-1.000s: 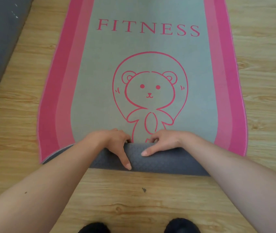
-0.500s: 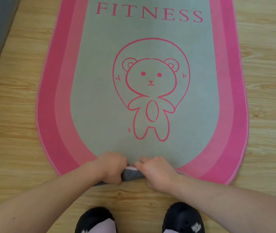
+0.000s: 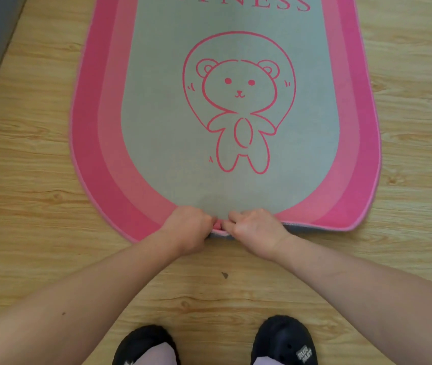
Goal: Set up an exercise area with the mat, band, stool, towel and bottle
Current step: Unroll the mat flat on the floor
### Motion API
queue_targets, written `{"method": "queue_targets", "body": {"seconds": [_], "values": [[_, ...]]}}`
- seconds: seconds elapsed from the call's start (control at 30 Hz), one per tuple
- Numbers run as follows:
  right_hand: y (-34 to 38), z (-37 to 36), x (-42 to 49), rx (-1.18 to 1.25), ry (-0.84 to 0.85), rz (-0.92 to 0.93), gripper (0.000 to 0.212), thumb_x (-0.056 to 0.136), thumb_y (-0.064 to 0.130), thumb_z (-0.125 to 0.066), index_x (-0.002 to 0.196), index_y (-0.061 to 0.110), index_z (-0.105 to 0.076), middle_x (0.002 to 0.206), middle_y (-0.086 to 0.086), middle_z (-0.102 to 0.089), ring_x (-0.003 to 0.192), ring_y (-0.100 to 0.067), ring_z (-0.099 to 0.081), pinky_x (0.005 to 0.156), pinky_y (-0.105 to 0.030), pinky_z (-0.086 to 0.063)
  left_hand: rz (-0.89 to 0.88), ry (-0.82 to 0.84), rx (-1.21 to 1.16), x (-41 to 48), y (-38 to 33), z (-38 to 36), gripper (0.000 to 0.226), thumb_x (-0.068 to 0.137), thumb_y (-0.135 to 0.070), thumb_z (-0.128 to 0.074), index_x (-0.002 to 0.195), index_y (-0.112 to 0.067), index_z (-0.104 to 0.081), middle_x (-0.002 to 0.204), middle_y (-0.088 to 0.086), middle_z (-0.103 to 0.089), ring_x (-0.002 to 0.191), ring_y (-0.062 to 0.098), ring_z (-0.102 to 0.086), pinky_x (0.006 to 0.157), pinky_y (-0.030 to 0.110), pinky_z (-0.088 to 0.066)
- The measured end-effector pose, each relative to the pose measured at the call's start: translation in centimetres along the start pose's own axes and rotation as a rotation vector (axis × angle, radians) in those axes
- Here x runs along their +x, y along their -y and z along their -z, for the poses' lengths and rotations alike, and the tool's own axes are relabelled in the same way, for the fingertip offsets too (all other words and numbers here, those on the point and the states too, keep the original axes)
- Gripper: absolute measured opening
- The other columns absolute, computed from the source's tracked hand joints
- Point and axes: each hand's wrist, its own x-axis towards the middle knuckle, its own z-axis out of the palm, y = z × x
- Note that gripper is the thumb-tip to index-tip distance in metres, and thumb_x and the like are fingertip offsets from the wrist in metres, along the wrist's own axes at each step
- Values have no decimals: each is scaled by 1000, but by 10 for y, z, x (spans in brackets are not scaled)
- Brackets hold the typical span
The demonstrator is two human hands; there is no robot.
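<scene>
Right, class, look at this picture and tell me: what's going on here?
A person is bending over a pink-bordered, grey-green fitness mat printed with a bear outline, spread on a light wooden floor. The left hand and right hand both grip the mat's near end, side by side, where the edge curls up and shows a grey underside. The rest in view lies flat. Black slippers stand just short of it. No band, stool, towel or bottle is in view.

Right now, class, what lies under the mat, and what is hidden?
The mat lies on the wooden floor, seen beside it. Where the left hand and right hand grip its near edge, a grey underside strip shows. The floor beneath the rest is covered.
</scene>
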Motion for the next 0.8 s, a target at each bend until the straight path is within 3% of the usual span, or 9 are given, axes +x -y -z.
{"method": "queue_targets", "body": {"seconds": [0.1, 0.17, 0.27, 0.37, 0.43, 0.5, 0.63, 0.8], "values": [[-17, 1, -2, 14, -37, -116, 34, 92, 15, -48, 125, 16, -46, 109, -6, -55, 99, -30, -60, 62, -37, -38, -6, -6, -39, 15, 6, 8, 23, 79, -16, -51, 101, -21, -50, 94, 7, -68, 84, 33, -64, 58, 32, -34], [-23, -6, -10, 80, -65, -95, 42, 88, 33, -52, 127, 19, -42, 111, -5, -54, 98, -28, -58, 66, -37, -40, -69, 20, -99, 15, 7, 3, 28, 78, -22, -52, 104, -19, -44, 96, 5, -66, 84, 33, -62, 58, 33, -37], [-21, -22, -25, 142, -69, -18, 55, 86, 56, -43, 129, 22, -40, 110, -4, -52, 98, -25, -54, 70, -37, -43, -149, 79, -198, 4, 11, -14, 45, 78, -53, -52, 100, -18, -34, 98, 4, -60, 85, 30, -59, 64, 36, -42], [-17, -35, -36, 136, -16, 3, 60, 91, 61, -32, 137, 26, -43, 116, -4, -48, 103, -24, -48, 73, -38, -46, -188, 110, -160, -7, 16, -28, 68, 74, -80, -40, 101, -18, -37, 103, 2, -53, 91, 24, -53, 74, 37, -40], [-14, -39, -37, 114, -2, 5, 53, 97, 51, -33, 143, 24, -40, 125, -7, -44, 107, -25, -47, 73, -40, -48, -211, 104, -75, -8, 15, -32, 65, 75, -74, -46, 105, -18, -40, 107, 2, -50, 95, 24, -52, 73, 36, -39], [-12, -41, -35, 72, 9, 35, 50, 99, 41, -36, 146, 22, -34, 129, -9, -43, 107, -27, -48, 70, -40, -48, -237, 94, -16, -7, 13, -31, 51, 79, -56, -52, 109, -17, -39, 111, 3, -50, 98, 25, -53, 73, 38, -42], [-8, -38, -27, 47, 45, 81, 63, 93, 48, -44, 148, 22, -25, 122, -9, -46, 101, -27, -52, 66, -39, -45, -281, 88, 2, -6, 9, -27, 34, 82, -33, -48, 111, -16, -42, 106, 5, -56, 95, 27, -54, 74, 40, -45], [9, -36, -20, 121, 35, 55, 49, 87, 25, -51, 134, 18, -38, 101, -8, -58, 83, -29, -59, 57, -35, -38, -57, 191, -267, 5, 14, -10, 10, 69, -25, -56, 76, -24, -49, 76, -3, -61, 77, 26, -58, 59, 30, -38]]}}
